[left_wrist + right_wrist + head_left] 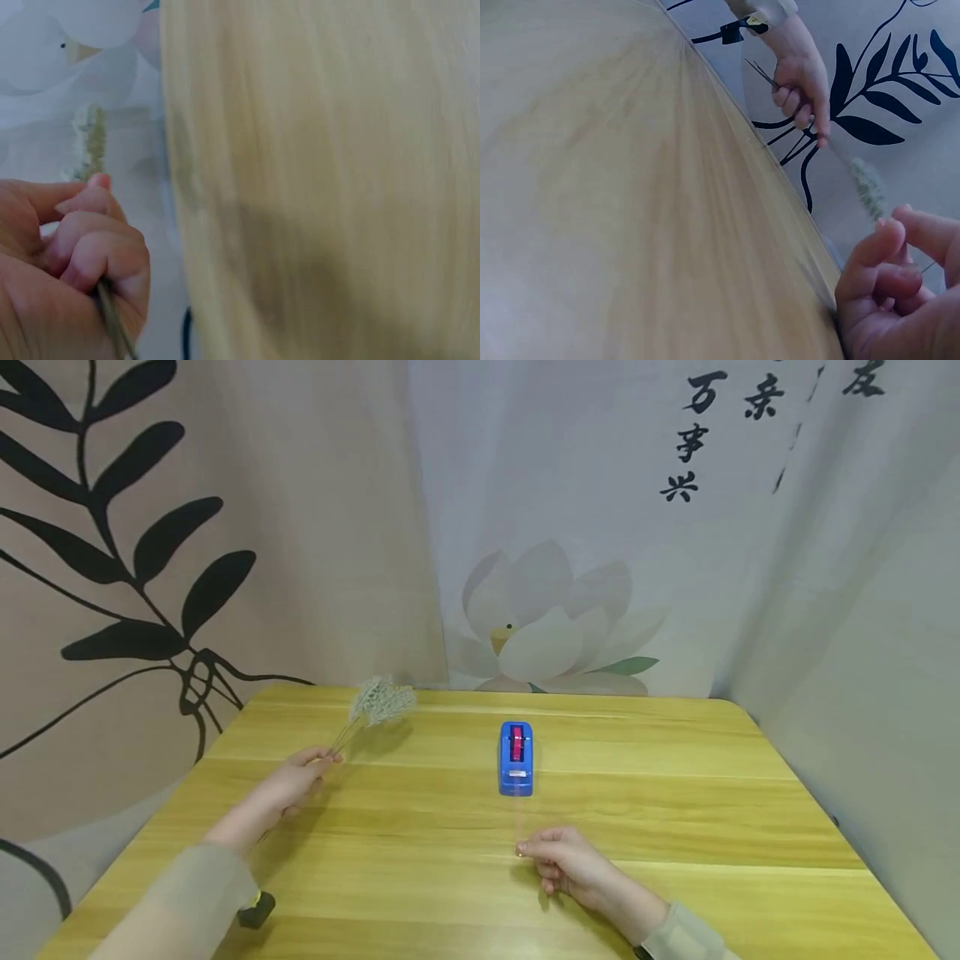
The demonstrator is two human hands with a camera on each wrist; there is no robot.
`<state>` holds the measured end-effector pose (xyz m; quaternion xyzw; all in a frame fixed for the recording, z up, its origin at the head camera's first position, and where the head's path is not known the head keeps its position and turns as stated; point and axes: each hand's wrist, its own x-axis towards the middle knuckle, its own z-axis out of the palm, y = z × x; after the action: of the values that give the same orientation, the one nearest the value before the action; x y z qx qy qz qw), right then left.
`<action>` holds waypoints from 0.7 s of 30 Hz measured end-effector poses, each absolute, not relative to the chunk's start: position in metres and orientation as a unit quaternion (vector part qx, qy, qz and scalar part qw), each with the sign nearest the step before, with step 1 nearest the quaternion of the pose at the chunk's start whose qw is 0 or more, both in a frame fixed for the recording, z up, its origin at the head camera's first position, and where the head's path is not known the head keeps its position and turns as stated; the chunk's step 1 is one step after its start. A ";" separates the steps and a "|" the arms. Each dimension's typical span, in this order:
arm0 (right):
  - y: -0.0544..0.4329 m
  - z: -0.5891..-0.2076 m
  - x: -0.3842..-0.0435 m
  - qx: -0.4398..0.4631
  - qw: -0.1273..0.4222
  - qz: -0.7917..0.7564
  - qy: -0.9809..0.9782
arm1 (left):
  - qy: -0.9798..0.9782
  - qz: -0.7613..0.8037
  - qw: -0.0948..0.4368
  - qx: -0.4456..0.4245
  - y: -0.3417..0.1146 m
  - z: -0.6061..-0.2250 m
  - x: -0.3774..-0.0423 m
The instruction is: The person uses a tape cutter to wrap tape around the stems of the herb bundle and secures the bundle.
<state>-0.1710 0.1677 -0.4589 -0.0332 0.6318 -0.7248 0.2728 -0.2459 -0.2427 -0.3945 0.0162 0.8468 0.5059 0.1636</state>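
My left hand [296,781] grips a small bunch of dried flowers [382,700] by its thin stems, above the left side of the table. In the left wrist view the stem ends [112,322] stick out below the curled fingers. Near the middle of the table stands a blue tape dispenser [516,781] with a red core. From its front a faint, clear strip of tape [517,814] runs toward me. My right hand [570,868] pinches the end of that strip between thumb and forefinger, close over the table.
The wooden table [675,793] reaches back to a pale curtain [345,527] printed with dark leaves, a lotus and Chinese characters. Another pale cloth [885,635] hangs along the right edge. A dark strapped device [257,912] sits at the left wrist.
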 end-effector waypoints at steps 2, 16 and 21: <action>0.168 -0.459 -0.171 -0.033 0.276 -0.730 0.624 | 0.849 0.505 0.154 0.030 -0.243 -0.387 -0.243; 0.173 -0.447 -0.173 -0.044 0.294 -0.761 0.576 | 0.904 0.374 0.082 0.189 -0.244 -0.378 -0.200; 0.178 -0.438 -0.175 -0.055 0.299 -0.767 0.566 | 0.919 0.313 0.070 0.228 -0.236 -0.384 -0.189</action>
<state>-0.1749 0.1785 -0.4380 -0.0547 0.5655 -0.7665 0.2994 -0.1894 -0.2364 -0.3839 0.2281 0.9193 0.3131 0.0697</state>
